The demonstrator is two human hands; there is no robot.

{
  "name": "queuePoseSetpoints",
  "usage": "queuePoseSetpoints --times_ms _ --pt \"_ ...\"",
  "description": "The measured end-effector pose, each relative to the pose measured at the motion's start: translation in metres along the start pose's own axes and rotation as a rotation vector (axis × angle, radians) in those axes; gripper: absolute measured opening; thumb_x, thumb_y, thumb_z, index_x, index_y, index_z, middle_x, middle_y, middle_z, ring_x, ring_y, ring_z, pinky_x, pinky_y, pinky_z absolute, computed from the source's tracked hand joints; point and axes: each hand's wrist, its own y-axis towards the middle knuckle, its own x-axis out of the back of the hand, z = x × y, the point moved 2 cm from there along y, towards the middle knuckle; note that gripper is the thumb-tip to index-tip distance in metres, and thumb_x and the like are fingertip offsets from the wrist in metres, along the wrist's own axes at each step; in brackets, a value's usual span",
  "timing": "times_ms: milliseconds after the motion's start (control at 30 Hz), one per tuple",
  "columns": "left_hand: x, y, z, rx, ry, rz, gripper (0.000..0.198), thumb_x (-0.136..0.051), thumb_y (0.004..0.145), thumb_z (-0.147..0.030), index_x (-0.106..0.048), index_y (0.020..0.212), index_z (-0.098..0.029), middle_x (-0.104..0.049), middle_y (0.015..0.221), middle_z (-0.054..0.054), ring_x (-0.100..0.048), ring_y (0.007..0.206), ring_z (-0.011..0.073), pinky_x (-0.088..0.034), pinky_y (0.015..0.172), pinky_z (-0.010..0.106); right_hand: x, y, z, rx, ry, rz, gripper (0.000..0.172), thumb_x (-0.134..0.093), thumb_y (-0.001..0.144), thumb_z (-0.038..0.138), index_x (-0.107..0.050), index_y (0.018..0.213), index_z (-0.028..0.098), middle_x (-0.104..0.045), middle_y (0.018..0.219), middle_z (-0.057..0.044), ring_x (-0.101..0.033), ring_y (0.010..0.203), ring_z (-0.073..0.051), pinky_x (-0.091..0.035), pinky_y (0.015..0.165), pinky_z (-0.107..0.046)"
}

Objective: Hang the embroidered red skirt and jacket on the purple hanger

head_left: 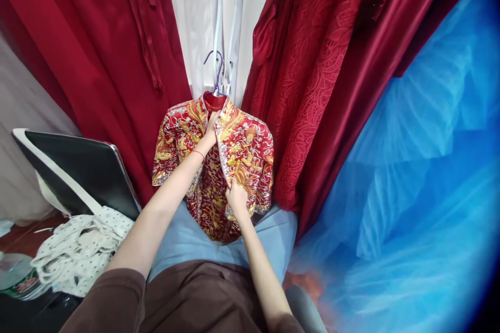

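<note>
A small red jacket with gold and silver embroidery (244, 153) hangs in front of me on a purple hanger (216, 70). My left hand (212, 126) reaches up to the jacket's front opening just below the collar, fingers closed on the edge of the cloth. My right hand (235, 195) is lower down, pinching the edge of the right front panel near the hem. A thin red string circles my left wrist.
Dark red garments hang to the left (97, 52) and right (324, 78), with white fabric (203, 15) between them. Blue tulle (422, 177) fills the right side. An ironing board (82, 171) and a dotted white cloth (84, 247) sit at the left.
</note>
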Motion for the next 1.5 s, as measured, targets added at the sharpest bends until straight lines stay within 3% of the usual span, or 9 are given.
queuePoseSetpoints --times_ms 133,267,367,500,600,767,900,1333,1500 --pt "0.009 -0.044 -0.01 -0.008 -0.078 -0.057 0.046 -0.039 0.1 -0.049 -0.06 0.129 -0.021 -0.067 0.126 0.012 -0.059 0.125 0.0219 -0.044 0.111 0.041 -0.002 0.009 -0.002 0.116 0.009 -0.021 0.027 -0.047 0.096 0.023 -0.059 0.118 0.016 -0.074 0.102 -0.015 -0.072 0.096 -0.025 -0.048 0.081 -0.032" --pt "0.001 -0.141 -0.015 0.261 -0.211 -0.2 0.051 -0.024 0.103 -0.048 -0.052 0.137 -0.021 -0.059 0.141 0.012 -0.053 0.134 0.0195 -0.04 0.116 0.039 0.006 -0.001 0.008 0.343 0.136 0.045 0.027 -0.052 0.093 0.025 -0.056 0.117 0.012 -0.071 0.107 -0.015 -0.069 0.097 -0.024 -0.049 0.084 -0.031" --pt "-0.02 -0.212 -0.012 0.415 -0.373 -0.034 0.049 -0.043 0.097 -0.054 -0.055 0.132 -0.022 -0.062 0.137 0.012 -0.058 0.128 0.0239 -0.046 0.11 0.039 0.039 -0.008 -0.003 0.629 0.33 0.233 0.048 -0.068 0.08 0.024 -0.052 0.124 0.013 -0.069 0.109 -0.01 -0.067 0.094 -0.019 -0.05 0.081 -0.027" --pt "-0.039 -0.261 -0.001 0.601 -0.419 0.083 0.037 -0.064 0.085 -0.052 -0.064 0.101 -0.019 -0.071 0.112 0.011 -0.066 0.109 0.0248 -0.05 0.1 0.036 0.125 -0.002 -0.047 0.598 0.503 -0.299 0.018 -0.049 0.093 0.029 -0.061 0.102 0.019 -0.068 0.096 -0.006 -0.062 0.083 -0.017 -0.049 0.079 -0.031" --pt "-0.032 -0.268 0.007 0.614 -0.42 0.059 0.031 -0.055 0.091 -0.049 -0.062 0.092 -0.019 -0.07 0.099 0.008 -0.066 0.098 0.0213 -0.051 0.093 0.032 0.159 0.015 -0.08 0.415 0.516 -0.643 0.026 -0.049 0.094 0.038 -0.059 0.107 0.018 -0.066 0.105 -0.012 -0.061 0.093 -0.022 -0.049 0.084 -0.037" --pt "-0.009 -0.263 0.019 0.573 -0.332 0.038 0.031 -0.048 0.095 -0.052 -0.055 0.094 -0.022 -0.065 0.096 0.004 -0.061 0.094 0.0178 -0.048 0.09 0.027 0.122 0.054 -0.108 0.098 0.683 -0.436 0.066 -0.033 0.095 0.067 -0.046 0.132 0.014 -0.064 0.119 -0.02 -0.062 0.11 -0.027 -0.046 0.094 -0.039" --pt "-0.016 -0.256 0.027 0.597 -0.342 0.068 0.033 -0.045 0.096 -0.053 -0.051 0.089 -0.022 -0.06 0.088 0.003 -0.058 0.086 0.0171 -0.049 0.085 0.029 0.1 0.062 -0.106 0.163 0.798 -0.361 0.073 -0.026 0.092 0.076 -0.054 0.122 0.016 -0.064 0.124 -0.017 -0.06 0.116 -0.024 -0.045 0.098 -0.037" --pt "-0.04 -0.237 0.054 0.625 -0.289 0.033 0.031 -0.044 0.099 -0.049 -0.047 0.084 -0.022 -0.055 0.083 0.002 -0.056 0.082 0.0162 -0.047 0.086 0.03 0.099 -0.003 -0.126 0.095 0.632 -0.434 0.047 -0.051 0.086 0.063 -0.056 0.073 0.019 -0.052 0.067 0.002 -0.045 0.064 -0.014 -0.036 0.064 -0.027" --pt "-0.042 -0.233 0.062 0.648 -0.242 -0.011 0.023 -0.047 0.099 -0.036 -0.049 0.081 -0.022 -0.055 0.081 0.001 -0.056 0.08 0.0156 -0.045 0.085 0.028 0.154 -0.039 -0.104 0.102 0.61 -0.899 0.042 -0.052 0.091 0.057 -0.055 0.072 0.019 -0.046 0.064 0.003 -0.041 0.061 -0.013 -0.032 0.06 -0.027"
